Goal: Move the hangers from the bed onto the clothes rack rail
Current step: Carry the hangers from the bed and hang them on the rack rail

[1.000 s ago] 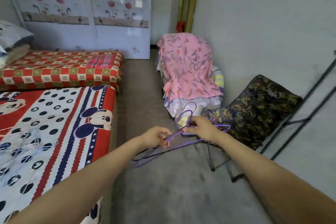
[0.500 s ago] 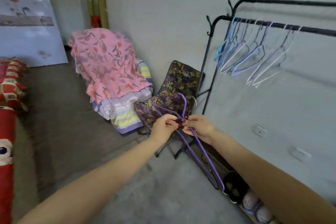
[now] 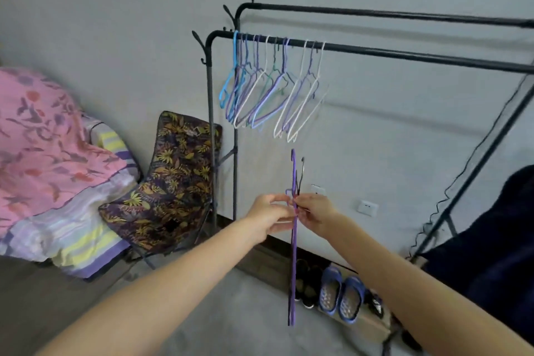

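Note:
I hold a small bunch of wire hangers, purple and dark, edge-on and upright, hooks pointing up. My left hand and my right hand both pinch them near the necks, fingertips almost touching. The bunch hangs in front of the black clothes rack, below its front rail. Several blue, purple and white hangers hang on that rail near its left end. The bed is out of view.
A second rail runs behind and above the front one. A floral folding chair stands left of the rack, a pink-covered pile further left. Shoes lie under the rack. A dark cloth hangs at right.
My view has swung right from the bed to face the rack. The hangers have turned from lying slanted to upright, and both hands have risen closer to the rail.

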